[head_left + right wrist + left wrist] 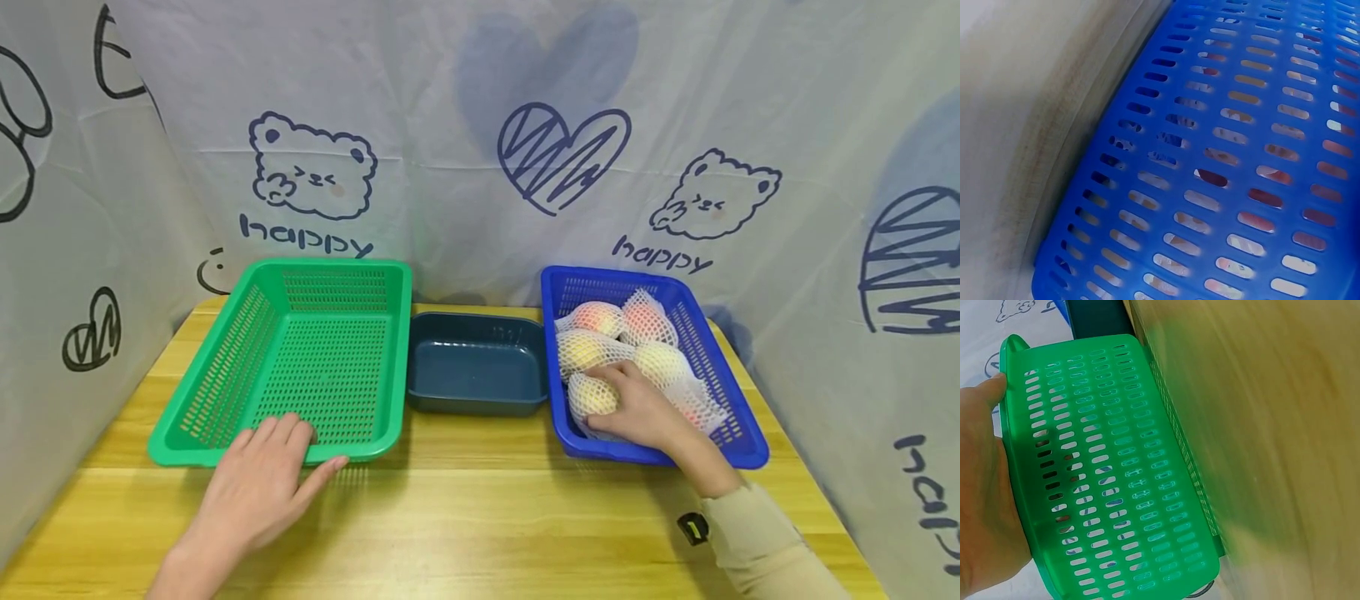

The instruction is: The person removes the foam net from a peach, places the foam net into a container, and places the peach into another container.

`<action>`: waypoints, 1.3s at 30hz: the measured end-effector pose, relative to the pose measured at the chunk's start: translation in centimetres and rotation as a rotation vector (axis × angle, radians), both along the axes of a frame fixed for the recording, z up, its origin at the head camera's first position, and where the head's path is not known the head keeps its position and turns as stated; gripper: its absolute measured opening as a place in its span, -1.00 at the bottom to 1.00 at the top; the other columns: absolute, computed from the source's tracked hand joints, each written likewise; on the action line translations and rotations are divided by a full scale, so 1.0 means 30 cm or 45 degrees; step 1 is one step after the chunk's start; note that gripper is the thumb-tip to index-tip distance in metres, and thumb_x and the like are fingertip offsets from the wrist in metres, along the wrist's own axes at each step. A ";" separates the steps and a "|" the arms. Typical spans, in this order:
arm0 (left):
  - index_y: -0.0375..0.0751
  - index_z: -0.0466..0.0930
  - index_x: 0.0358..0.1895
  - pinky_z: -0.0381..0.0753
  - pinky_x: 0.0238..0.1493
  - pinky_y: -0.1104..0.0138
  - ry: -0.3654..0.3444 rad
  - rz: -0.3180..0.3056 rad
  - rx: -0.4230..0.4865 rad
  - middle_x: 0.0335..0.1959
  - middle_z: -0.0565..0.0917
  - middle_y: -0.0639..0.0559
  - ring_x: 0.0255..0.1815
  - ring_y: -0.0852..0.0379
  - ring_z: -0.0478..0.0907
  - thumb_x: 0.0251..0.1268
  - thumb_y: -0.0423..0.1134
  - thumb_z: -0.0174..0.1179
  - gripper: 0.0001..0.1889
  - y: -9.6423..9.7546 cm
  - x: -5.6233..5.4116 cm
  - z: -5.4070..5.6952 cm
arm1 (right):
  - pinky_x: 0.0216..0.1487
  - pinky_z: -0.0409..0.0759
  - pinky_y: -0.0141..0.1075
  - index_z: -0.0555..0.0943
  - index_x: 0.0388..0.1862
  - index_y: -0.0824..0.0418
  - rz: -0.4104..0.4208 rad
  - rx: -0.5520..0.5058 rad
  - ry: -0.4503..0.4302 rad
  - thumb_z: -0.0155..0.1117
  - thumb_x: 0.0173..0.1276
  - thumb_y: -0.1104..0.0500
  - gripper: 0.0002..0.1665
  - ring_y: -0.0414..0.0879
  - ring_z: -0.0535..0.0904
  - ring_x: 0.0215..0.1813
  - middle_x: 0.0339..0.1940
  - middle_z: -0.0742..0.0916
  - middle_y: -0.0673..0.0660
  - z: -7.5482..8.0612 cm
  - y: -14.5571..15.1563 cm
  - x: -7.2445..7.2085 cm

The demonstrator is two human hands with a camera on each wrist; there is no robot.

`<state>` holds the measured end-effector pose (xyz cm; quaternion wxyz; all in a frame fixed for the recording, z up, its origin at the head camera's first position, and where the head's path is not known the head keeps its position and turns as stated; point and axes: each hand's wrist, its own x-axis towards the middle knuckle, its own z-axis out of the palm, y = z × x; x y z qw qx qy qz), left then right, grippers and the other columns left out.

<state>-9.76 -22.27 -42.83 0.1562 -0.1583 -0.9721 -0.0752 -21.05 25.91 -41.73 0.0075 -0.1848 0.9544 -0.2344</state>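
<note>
The netted fruit (588, 395) sits in the near left corner of the blue basket (553, 367), close against the left wall, and the right hand (641, 408) has it clamped, fingers bent over the far side and thumb on the near side. That grip comes in from the right, so the fruit lies at its left end, between fingertips and corner — a lift would likely turn on clearing that left rim. The fruit looks nearly round, with no long axis plain enough to name. Five other fruits (651, 321) in white net lie behind it and to its right. The right wrist view shows only the basket's slotted outer wall, with the grip out of sight. Left of the blue basket stands a dark tray (476, 406), and beyond that the bare-floored green basket (330, 367). The left hand (258, 475) is hooked over its near rim, fingers inside, thumb along the outside — well apart from the fruit, so the right is much the nearer. All three containers rest on the worktop (465, 517), before a printed curtain (450, 217).
</note>
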 end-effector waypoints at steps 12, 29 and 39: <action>-0.13 0.50 -0.21 0.35 -0.27 0.19 -0.033 0.002 0.000 -0.33 0.44 0.10 -0.28 0.06 0.38 0.47 0.27 0.16 -0.52 0.001 -0.001 0.007 | 0.25 0.50 0.27 0.56 0.39 0.19 -0.025 -0.053 0.042 0.56 0.13 0.06 -0.19 0.30 0.53 0.26 0.26 0.55 0.36 0.017 -0.003 0.012; -0.14 0.52 -0.16 0.36 -0.25 0.18 -0.068 0.003 0.009 -0.30 0.44 0.10 -0.26 0.05 0.39 0.49 0.26 0.15 -0.52 -0.002 0.001 0.013 | 0.34 0.39 0.33 0.52 0.44 0.14 -0.063 -0.269 0.181 0.57 0.08 0.17 -0.13 0.27 0.39 0.40 0.37 0.45 0.28 0.073 -0.034 0.041; -0.13 0.51 -0.17 0.34 -0.25 0.19 -0.086 0.010 0.008 -0.32 0.42 0.11 -0.27 0.07 0.36 0.49 0.27 0.14 -0.52 0.001 0.003 0.013 | 0.30 0.41 0.31 0.55 0.39 0.10 -0.009 -0.366 0.392 0.62 -0.02 0.19 -0.10 0.21 0.42 0.36 0.36 0.47 0.24 0.115 -0.079 0.065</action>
